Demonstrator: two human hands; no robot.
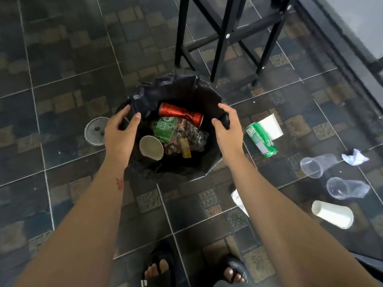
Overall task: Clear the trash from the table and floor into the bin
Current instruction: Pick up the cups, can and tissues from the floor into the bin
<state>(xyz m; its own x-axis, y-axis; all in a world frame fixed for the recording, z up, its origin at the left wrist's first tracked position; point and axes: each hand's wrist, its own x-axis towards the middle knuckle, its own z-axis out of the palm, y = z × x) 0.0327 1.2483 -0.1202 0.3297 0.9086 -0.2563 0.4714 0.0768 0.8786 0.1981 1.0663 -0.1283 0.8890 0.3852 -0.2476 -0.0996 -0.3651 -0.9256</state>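
Observation:
A bin lined with a black bag (159, 94) stands on the tiled floor in front of me. Inside lie a red can (181, 114), a crushed bottle with a green label (165, 127), a paper cup (151, 148) and a yellow wrapper (186, 150). My left hand (122, 133) grips the bag's left rim between thumb and fingers. At the right rim, my right hand (228, 131) holds the bag the same way. On the floor to the right lie a green can (261, 139), a white paper cup (271, 125), two clear plastic cups (317, 164) (346, 188), another white cup (331, 214) and crumpled paper (354, 157).
A black stool frame (223, 38) stands just behind the bin. A dark ledge (339, 48) runs along the right. A round floor drain (96, 131) sits left of the bin. A paper scrap (238, 199) lies by my right forearm. My sandalled feet (157, 268) are at the bottom.

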